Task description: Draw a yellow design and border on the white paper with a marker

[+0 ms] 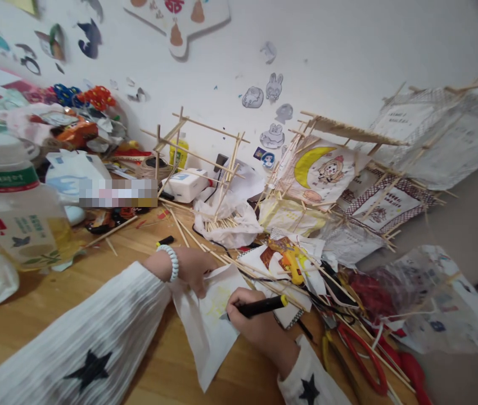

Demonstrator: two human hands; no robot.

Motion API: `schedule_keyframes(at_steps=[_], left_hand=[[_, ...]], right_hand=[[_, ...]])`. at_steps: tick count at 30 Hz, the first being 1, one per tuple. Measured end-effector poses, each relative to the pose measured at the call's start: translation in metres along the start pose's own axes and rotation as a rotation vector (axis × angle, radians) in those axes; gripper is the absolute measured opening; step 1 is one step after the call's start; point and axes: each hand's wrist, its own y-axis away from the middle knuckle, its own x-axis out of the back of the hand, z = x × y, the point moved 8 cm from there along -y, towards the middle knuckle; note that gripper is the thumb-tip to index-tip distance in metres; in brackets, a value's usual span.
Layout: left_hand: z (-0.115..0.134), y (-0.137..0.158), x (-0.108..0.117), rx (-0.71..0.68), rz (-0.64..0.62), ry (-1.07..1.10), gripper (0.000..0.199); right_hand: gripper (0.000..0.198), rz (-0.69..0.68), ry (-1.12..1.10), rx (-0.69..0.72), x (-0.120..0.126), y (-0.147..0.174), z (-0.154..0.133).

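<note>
A black marker (263, 306) with a yellow end is gripped in my right hand (256, 326), its tip down on a thin white sheet of paper (209, 354). Faint yellow lines (219, 301) show on that sheet. At the sheet's upper left edge, my left hand (194, 269) holds the paper with bent fingers, a pale beaded band on its wrist. A black marker cap (165, 241) with a yellow end lies on the wooden table (79, 304) behind my left wrist.
Thin wooden sticks (188, 233) and a stick frame (205, 146) stand behind my hands. Right of them are a yellow glue gun (293, 264), red-handled scissors (363, 360) and decorated paper panels (319, 171). A large bottle (15, 219) stands at left.
</note>
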Motion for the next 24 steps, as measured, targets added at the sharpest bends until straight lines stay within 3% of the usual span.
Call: schedule_keyframes(at_steps=[11,24], left_hand=[[-0.003,-0.002,0.000,0.003,0.019,-0.031,0.040],[-0.003,-0.001,0.000,0.032,0.031,-0.086,0.041]], right_hand=[[0.014,0.029,-0.018,-0.001,0.007,-0.003,-0.007],[0.014,0.128,-0.006,-0.023,0.012,-0.008,0.011]])
